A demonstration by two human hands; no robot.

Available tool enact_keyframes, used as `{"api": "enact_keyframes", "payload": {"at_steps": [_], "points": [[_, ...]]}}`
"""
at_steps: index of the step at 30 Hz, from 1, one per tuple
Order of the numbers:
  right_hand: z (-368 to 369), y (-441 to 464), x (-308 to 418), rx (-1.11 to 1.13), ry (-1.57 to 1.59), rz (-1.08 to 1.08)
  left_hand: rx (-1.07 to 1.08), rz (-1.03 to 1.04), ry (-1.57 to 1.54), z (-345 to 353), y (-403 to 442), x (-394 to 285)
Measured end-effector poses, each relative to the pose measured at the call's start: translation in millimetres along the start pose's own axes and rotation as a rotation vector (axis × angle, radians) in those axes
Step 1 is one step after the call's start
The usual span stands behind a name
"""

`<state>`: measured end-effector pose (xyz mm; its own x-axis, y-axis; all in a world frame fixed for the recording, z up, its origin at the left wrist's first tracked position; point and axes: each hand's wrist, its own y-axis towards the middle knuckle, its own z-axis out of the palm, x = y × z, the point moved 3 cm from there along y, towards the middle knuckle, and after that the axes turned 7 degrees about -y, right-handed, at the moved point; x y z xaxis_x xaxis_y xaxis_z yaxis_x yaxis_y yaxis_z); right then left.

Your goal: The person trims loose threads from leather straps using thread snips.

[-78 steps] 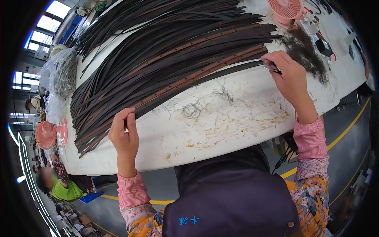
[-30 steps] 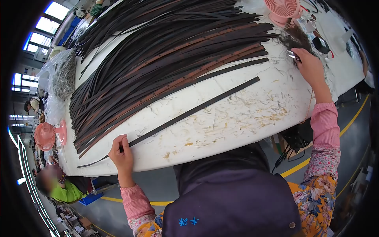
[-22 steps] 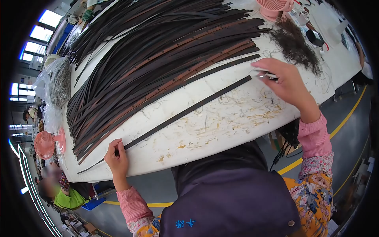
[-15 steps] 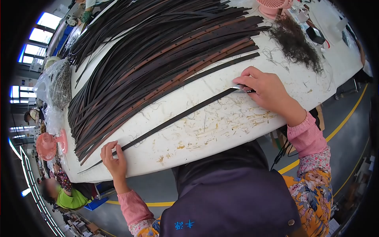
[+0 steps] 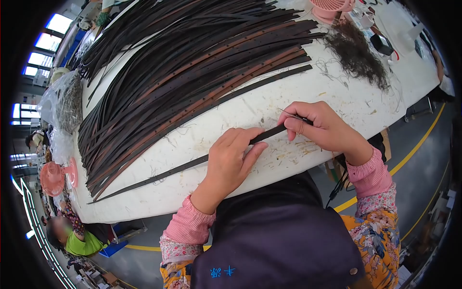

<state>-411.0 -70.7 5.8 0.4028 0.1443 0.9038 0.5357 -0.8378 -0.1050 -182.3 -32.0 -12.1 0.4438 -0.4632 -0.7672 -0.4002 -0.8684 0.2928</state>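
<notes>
A long, narrow dark strap (image 5: 178, 168) lies slantwise across the white table in front of me. My left hand (image 5: 230, 156) is closed around the strap towards its right end, thumb on the near side and fingers on the far side. Close to that end, my right hand (image 5: 317, 126) grips a small metal tool (image 5: 293, 115) with a thin pointed tip and a dark handle; its exact kind is unclear. The right fingers also meet the strap's end, which they partly hide.
A thick pile of black and brown straps (image 5: 192, 72) covers the far side of the table (image 5: 144, 207). Dark thread clippings (image 5: 358, 53) lie heaped at the right, near a pink fan (image 5: 332, 8). Another pink fan (image 5: 53, 178) and a person (image 5: 79, 238) are at the left.
My left hand has moved right along the strap, from its far left part to near its right end. My right hand has come slightly down, with the tool turned in its fingers.
</notes>
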Motion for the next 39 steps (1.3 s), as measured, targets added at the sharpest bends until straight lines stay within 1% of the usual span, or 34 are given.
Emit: {"api": "enact_keyframes", "payload": {"at_steps": [1,3,7,9,10,12,13,15,16,18,19,21,22,24,25,27,28,29,31,36,38,39], "points": [[1,-1,-1,0.005,0.000,0.001,-0.002,-0.004,0.000,1,1,0],[2,-3,-2,0.005,0.070,-0.018,-0.010,-0.109,-0.184,1,1,4],[12,-3,-6,0.022,0.132,-0.005,0.005,-0.175,-0.220,-5,-7,12],[10,-2,-3,0.001,0.155,0.126,-0.012,-0.252,-0.016,-16,-14,20],[8,-3,-1,0.001,0.156,0.127,-0.010,-0.252,-0.015,-22,-19,24],[4,-4,-5,0.001,0.298,0.242,-0.126,-0.264,0.141,-41,-30,36],[4,-5,-7,0.000,0.300,0.243,-0.123,-0.264,0.140,-48,-35,40],[4,-5,-13,-0.023,0.331,0.246,-0.236,-0.301,0.314,-69,-46,50],[4,-5,-16,-0.022,0.333,0.248,-0.234,-0.303,0.314,-80,-53,59],[3,-5,-23,-0.007,0.366,0.255,-0.354,-0.325,0.590,-100,-62,69],[3,-6,-24,-0.007,0.368,0.258,-0.351,-0.327,0.588,-101,-62,69],[4,-5,-25,-0.023,0.367,0.259,-0.464,-0.208,0.496,-104,-58,58],[4,-5,-25,-0.020,0.366,0.259,-0.421,-0.252,0.380,-98,-56,52],[5,-5,-22,-0.035,0.347,0.264,-0.312,-0.192,0.219,-74,-40,27],[5,-4,-21,-0.033,0.346,0.264,-0.245,-0.112,0.174,-62,-33,23],[5,-4,-19,-0.012,0.257,0.252,-0.132,-0.103,0.108,-40,-18,12],[6,-4,-19,-0.012,0.254,0.252,-0.076,-0.099,0.083,-30,-12,10],[7,-5,-18,-0.007,0.249,0.249,-0.077,-0.098,0.079,-23,-6,9],[8,-6,-17,-0.005,0.246,0.247,0.041,-0.133,0.003,-8,5,10],[10,-7,-17,0.028,0.192,0.249,0.075,-0.057,0.033,2,10,16],[13,-6,-16,0.038,0.172,0.219,0.068,-0.151,0.067,-5,8,16],[14,-6,-15,0.049,0.151,0.190,0.069,-0.154,0.068,-7,6,18]]}}
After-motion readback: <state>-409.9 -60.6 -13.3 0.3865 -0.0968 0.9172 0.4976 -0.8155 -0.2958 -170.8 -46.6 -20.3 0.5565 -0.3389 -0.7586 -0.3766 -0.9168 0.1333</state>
